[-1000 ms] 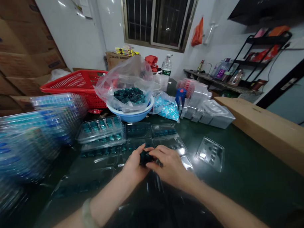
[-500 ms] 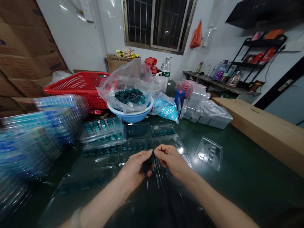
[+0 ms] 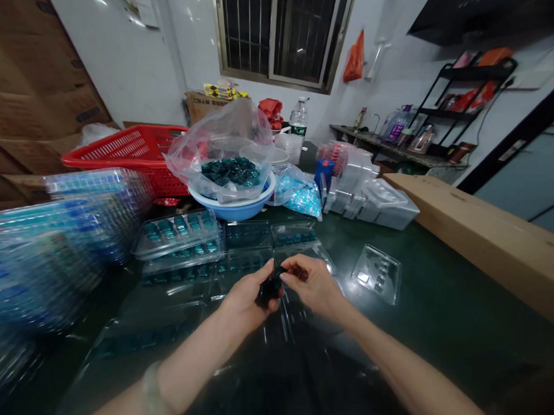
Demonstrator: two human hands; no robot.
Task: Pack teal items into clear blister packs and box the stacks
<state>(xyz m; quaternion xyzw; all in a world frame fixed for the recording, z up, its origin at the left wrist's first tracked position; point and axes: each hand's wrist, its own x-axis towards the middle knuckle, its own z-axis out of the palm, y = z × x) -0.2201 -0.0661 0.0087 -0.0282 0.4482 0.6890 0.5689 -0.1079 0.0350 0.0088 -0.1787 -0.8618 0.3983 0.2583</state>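
Observation:
My left hand [image 3: 244, 305] and my right hand [image 3: 313, 286] meet over the dark green table top [image 3: 444, 310]. Both pinch a small clump of dark teal pieces [image 3: 269, 290], which my fingers partly hide. Just beyond my hands lie clear plastic blister trays [image 3: 248, 234], several holding teal pieces. A clear plastic sheet lies under my wrists. Nearer my right hand, an unfilled clear blister tray [image 3: 377, 274] rests on the table. A blue basin [image 3: 231, 203] holds a plastic bag of dark teal pieces [image 3: 230, 171].
Tall stacks of clear trays [image 3: 55, 245] rise at the left, with a red basket [image 3: 130, 153] behind. A bag of light blue pieces [image 3: 299, 194] and more clear trays [image 3: 372, 198] stand ahead. A long cardboard box [image 3: 482, 236] lies along the right side.
My hands, parted with fingers loose half a second ago, have come together on the dark teal clump. The view has shifted slightly.

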